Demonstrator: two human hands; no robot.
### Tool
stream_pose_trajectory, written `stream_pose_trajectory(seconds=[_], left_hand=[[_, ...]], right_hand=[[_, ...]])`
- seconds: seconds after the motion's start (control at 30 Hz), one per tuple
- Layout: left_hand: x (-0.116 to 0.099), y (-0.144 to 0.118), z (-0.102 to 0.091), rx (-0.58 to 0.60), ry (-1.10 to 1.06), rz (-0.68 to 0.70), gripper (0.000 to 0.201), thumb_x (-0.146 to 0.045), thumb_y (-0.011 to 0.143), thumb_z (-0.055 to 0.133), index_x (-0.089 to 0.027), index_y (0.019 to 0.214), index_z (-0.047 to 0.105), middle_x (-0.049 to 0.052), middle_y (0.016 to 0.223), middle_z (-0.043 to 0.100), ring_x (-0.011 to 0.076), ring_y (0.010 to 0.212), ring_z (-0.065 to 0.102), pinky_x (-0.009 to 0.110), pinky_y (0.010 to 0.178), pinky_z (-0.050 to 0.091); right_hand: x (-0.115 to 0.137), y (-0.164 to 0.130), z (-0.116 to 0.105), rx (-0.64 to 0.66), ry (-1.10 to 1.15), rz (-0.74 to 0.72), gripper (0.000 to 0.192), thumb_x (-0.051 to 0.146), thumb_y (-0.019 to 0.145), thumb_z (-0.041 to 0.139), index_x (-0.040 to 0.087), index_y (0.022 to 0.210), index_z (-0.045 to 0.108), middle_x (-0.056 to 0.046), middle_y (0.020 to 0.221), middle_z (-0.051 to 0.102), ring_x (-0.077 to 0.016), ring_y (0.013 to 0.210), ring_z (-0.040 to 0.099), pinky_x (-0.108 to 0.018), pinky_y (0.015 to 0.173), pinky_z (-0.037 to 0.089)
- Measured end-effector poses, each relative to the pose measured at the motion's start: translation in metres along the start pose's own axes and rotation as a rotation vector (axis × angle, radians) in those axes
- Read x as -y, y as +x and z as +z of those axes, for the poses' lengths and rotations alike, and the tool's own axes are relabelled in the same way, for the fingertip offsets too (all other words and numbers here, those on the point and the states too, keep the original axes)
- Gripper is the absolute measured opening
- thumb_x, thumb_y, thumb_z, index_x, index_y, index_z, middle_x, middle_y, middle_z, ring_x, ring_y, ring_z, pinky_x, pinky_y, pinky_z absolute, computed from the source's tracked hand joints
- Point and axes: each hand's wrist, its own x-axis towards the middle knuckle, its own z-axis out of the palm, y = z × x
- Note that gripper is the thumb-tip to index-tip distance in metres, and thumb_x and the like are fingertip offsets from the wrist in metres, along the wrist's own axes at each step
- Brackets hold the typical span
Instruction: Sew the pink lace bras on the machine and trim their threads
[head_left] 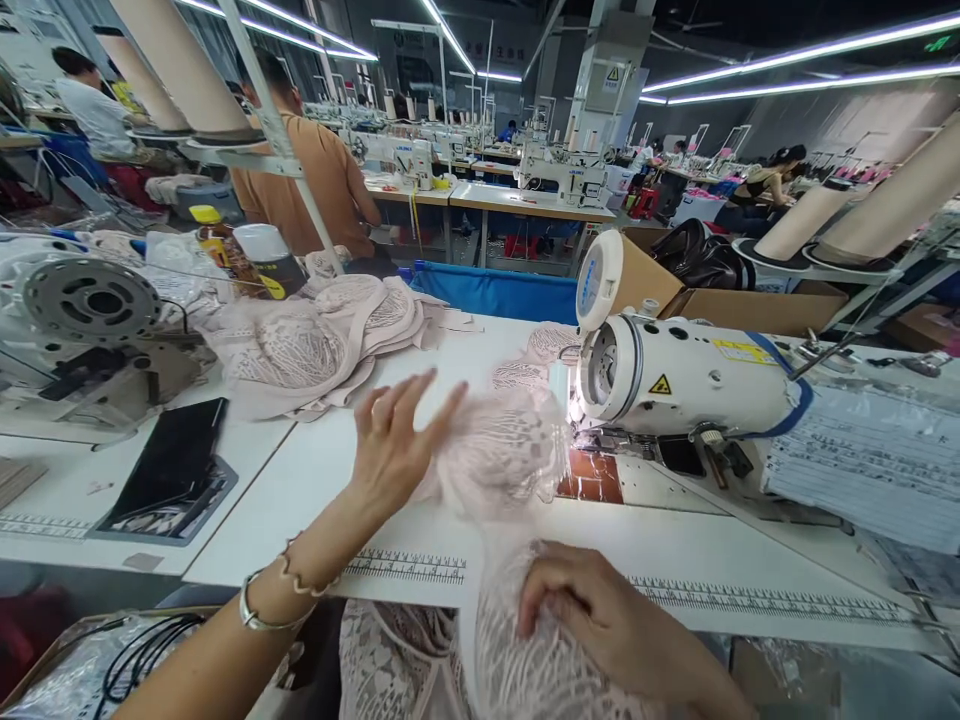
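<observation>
The left hand reaches forward, palm down, fingers spread and straight, bracelets at its wrist. The right hand lies lower, knuckles up, fingers curled inward.

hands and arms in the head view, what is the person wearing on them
Both arms are bare, no sleeves or gloves. The left hand has a ring on one finger, and its wrist carries a silver bangle and a thin wavy bracelet. The right hand shows no jewellery.
</observation>
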Motion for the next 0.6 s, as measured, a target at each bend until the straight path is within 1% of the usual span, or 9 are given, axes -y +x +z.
stream_pose_trajectory(seconds=[0.07,0.13,0.2,0.23,0.3,0.37,0.47,0.5,0.6], left_hand=[[-0.013,0.004,0.007,0.069,0.028,-0.062,0.033,-0.03,0.1,0.045,-0.015,0.111,0.073,0.019,0.109,0.066,0.0338,0.108,0.053,0.05,0.094,0.038],[-0.032,-0.009,0.014,0.22,-0.068,-0.079,0.04,-0.032,0.101,0.042,-0.015,0.09,0.076,0.017,0.093,0.067,0.0329,0.096,0.056,0.048,0.085,0.04],[-0.056,-0.031,0.016,0.416,-0.316,-0.061,0.047,-0.038,0.101,0.04,-0.018,0.075,0.074,0.012,0.081,0.067,0.0299,0.086,0.056,0.044,0.079,0.041],[-0.067,-0.041,0.016,0.5,-0.466,-0.066,0.048,-0.041,0.1,0.041,-0.019,0.075,0.075,0.011,0.081,0.068,0.0287,0.085,0.057,0.043,0.079,0.042],[-0.088,-0.057,0.014,0.63,-0.731,-0.177,0.043,-0.048,0.096,0.048,-0.021,0.078,0.077,0.008,0.08,0.069,0.0274,0.085,0.059,0.04,0.079,0.043],[-0.104,-0.064,0.011,0.665,-0.957,-0.412,0.039,-0.054,0.09,0.058,-0.022,0.086,0.079,0.005,0.076,0.07,0.0271,0.082,0.061,0.037,0.077,0.046],[-0.115,-0.063,0.011,0.629,-1.26,-0.732,0.042,-0.055,0.083,0.067,-0.021,0.105,0.078,0.003,0.078,0.072,0.0268,0.08,0.064,0.035,0.077,0.051],[-0.115,-0.062,0.013,0.634,-1.332,-0.781,0.044,-0.054,0.081,0.07,-0.022,0.111,0.077,0.003,0.08,0.074,0.0267,0.08,0.065,0.035,0.079,0.052],[-0.112,-0.062,0.018,0.677,-1.428,-0.824,0.052,-0.051,0.08,0.075,-0.021,0.121,0.072,0.004,0.087,0.076,0.0267,0.084,0.068,0.035,0.083,0.054]], right_hand=[[-0.014,-0.006,0.006,-0.154,-0.106,0.132,0.027,0.013,0.096,0.045,0.024,0.092,0.069,-0.003,0.095,0.065,-0.0156,0.082,0.063,-0.028,0.079,0.052],[-0.028,-0.008,0.013,-0.24,-0.114,0.176,0.023,0.012,0.095,0.047,0.022,0.091,0.067,-0.004,0.098,0.063,-0.0166,0.085,0.063,-0.029,0.08,0.051],[-0.04,-0.006,0.022,-0.324,-0.042,0.153,0.023,0.018,0.098,0.047,0.02,0.085,0.067,-0.005,0.095,0.062,-0.0174,0.086,0.063,-0.029,0.08,0.05],[-0.044,-0.004,0.027,-0.372,0.009,0.119,0.028,0.023,0.1,0.047,0.02,0.08,0.067,-0.004,0.09,0.061,-0.0174,0.084,0.062,-0.029,0.079,0.049],[-0.052,0.002,0.039,-0.494,0.11,0.054,0.041,0.038,0.102,0.047,0.019,0.069,0.063,-0.003,0.077,0.059,-0.0169,0.075,0.059,-0.029,0.073,0.046],[-0.058,0.008,0.051,-0.693,0.202,0.052,0.046,0.049,0.099,0.051,0.02,0.064,0.055,0.0,0.065,0.052,-0.0153,0.063,0.052,-0.028,0.063,0.042],[-0.064,0.015,0.063,-0.972,0.322,0.132,0.038,0.056,0.091,0.061,0.022,0.079,0.05,0.004,0.066,0.049,-0.0137,0.059,0.046,-0.026,0.057,0.037],[-0.066,0.017,0.064,-1.0,0.344,0.158,0.037,0.057,0.09,0.061,0.023,0.083,0.05,0.004,0.068,0.05,-0.014,0.061,0.046,-0.026,0.058,0.038],[-0.068,0.021,0.059,-0.948,0.375,0.24,0.038,0.059,0.089,0.059,0.022,0.082,0.051,0.003,0.07,0.05,-0.0152,0.066,0.048,-0.026,0.062,0.039]])
